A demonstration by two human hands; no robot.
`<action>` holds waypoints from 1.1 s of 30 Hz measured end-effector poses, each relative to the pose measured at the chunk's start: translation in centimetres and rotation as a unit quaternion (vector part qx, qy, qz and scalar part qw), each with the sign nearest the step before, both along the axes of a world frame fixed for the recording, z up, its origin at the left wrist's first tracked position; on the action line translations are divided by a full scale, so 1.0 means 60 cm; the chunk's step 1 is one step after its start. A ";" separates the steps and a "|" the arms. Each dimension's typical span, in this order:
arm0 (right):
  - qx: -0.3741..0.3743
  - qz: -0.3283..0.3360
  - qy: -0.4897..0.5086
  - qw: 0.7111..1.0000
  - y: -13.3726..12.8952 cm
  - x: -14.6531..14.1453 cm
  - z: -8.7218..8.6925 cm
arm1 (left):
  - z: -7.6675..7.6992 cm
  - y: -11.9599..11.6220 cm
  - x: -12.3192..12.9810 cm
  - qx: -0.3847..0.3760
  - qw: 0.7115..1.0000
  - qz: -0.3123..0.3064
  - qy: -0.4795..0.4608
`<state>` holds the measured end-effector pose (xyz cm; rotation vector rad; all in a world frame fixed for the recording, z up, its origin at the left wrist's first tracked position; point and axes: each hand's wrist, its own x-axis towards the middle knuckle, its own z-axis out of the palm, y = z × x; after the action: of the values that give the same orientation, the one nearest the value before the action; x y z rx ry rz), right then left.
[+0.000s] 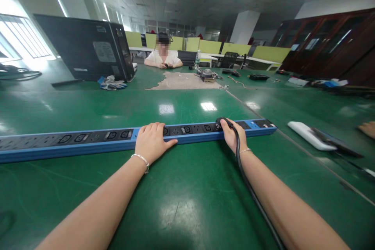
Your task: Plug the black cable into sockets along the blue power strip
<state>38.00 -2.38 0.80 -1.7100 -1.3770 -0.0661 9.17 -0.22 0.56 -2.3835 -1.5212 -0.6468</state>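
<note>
Bracing the blue power strip [117,137], our left hand [150,142] lies spread over it, fingers across the top and thumb out along the near side, probably to stop it sliding. Our right hand [230,136] pinches a black plug [219,123] at the sockets toward the right end, seemingly to control its angle; we cannot tell how far it is seated. Its cable [254,193] trails over the wrist, likely leaving the sockets unobstructed. The strip lies lengthwise across the green surface [164,203], presumably so both hands reach it. We count one strip, one plug, one cable and, beyond, one computer case [84,47] and one bottle [197,59].
</note>
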 end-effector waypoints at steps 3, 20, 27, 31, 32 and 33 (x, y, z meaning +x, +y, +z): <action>-0.004 0.001 -0.013 1.000 -0.002 0.006 0.001 | 0.000 -0.001 0.000 -0.001 1.000 -0.004 -0.005; -0.022 -0.039 -0.085 0.995 -0.002 0.000 -0.010 | 0.002 -0.001 0.001 -0.012 1.000 -0.002 -0.009; -0.023 -0.031 -0.164 0.986 -0.015 -0.004 -0.018 | 0.002 -0.002 0.000 -0.011 1.000 -0.002 -0.005; -0.025 -0.041 -0.201 0.978 -0.024 -0.013 -0.020 | 0.001 -0.003 -0.001 -0.006 1.000 -0.002 -0.006; -0.025 -0.047 -0.204 0.978 -0.025 -0.014 -0.020 | 0.001 -0.002 -0.001 -0.006 1.000 -0.002 -0.005; -0.024 -0.052 -0.206 0.977 -0.026 -0.015 -0.021 | 0.001 -0.002 -0.001 -0.005 1.000 -0.003 -0.005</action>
<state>37.12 -3.91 -0.45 -1.8786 -1.5919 -0.4732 9.10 -0.35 0.61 -2.3960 -1.5255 -0.6545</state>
